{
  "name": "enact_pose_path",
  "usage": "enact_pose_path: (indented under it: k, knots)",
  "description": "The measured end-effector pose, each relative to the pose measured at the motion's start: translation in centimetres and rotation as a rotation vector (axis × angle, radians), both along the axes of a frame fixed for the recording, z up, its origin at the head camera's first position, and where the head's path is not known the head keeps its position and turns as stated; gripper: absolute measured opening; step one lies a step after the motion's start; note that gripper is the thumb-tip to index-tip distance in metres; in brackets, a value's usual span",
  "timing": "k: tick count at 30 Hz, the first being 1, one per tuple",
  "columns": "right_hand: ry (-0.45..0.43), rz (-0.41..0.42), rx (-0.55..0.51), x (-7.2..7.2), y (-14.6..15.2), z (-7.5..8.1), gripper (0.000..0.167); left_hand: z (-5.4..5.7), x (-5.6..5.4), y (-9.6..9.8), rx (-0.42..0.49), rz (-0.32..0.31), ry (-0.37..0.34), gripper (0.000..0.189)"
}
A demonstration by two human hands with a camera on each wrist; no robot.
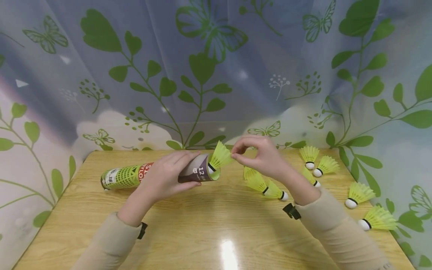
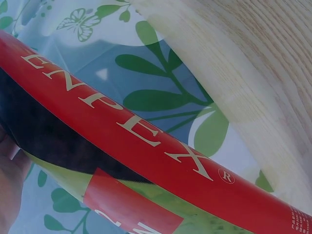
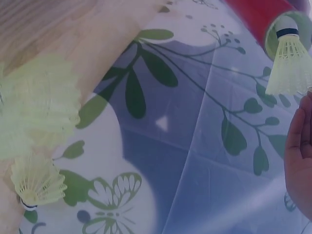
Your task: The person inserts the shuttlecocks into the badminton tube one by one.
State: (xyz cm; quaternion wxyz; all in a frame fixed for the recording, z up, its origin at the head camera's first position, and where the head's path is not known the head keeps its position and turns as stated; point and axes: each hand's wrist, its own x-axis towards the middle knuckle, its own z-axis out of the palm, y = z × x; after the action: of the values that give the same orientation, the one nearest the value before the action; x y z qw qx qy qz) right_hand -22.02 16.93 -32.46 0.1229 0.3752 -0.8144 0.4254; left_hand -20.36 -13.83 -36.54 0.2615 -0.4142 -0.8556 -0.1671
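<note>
Shuttlecock (image 1: 221,156) sat in the tube's (image 1: 194,168) open mouth, cork inward, its skirt rim pinched between the right hand's (image 1: 261,155) thumb and finger, seemingly to guide it straight. The left hand's (image 1: 166,174) fingers curled over the tube, probably to steady it. Loose shuttlecocks (image 1: 360,192) lay right of the tube. Only the left wrist view showed the tube's "ENPEX" lettering.

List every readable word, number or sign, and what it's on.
"ENPEX ®": red band on tube
"12": tube's purple end
"2": tube's red patch, neighbouring letter cropped
White letters beside left hand: partly covered
Too small or blurred to read: white label, print after the ®, characters beside 12, right sleeve marks
</note>
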Motion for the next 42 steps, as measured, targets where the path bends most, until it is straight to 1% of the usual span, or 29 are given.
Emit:
enact_pose_path:
  k: [6,11,20,23,27,30,34,42]
  knots:
    - [0.052,0.062,-0.023,0.2,-0.9,-1.0,0.011,0.0,-0.1,0.0,0.007,-0.017,0.011,0.081]
    - [0.045,0.084,-0.015,0.4,-1.5,-1.7,0.01,0.0,-0.1,-0.1,0.017,-0.027,0.025,0.082]
    - [-0.058,0.091,-0.031,0.4,-2.8,-2.6,0.007,0.0,-0.1,-0.2,0.022,-0.031,0.046,0.083]
    - [-0.112,0.101,-0.073,0.4,-3.1,-2.9,0.007,0.0,-0.1,-0.2,0.025,-0.032,0.048,0.083]
    - [-0.219,0.112,-0.153,0.4,-3.5,-3.3,0.007,0.1,0.0,-0.3,0.026,-0.031,0.05,0.083]
    - [-0.281,0.122,-0.194,0.5,-3.7,-3.5,0.007,0.1,0.0,-0.3,0.026,-0.03,0.05,0.083]
    - [-0.313,0.148,-0.213,0.6,-3.9,-3.8,0.006,0.2,0.0,-0.3,0.028,-0.033,0.047,0.083]
    - [-0.334,0.176,-0.247,0.5,-4.5,-4.1,0.006,0.3,0.1,-0.4,0.029,-0.027,0.047,0.084]
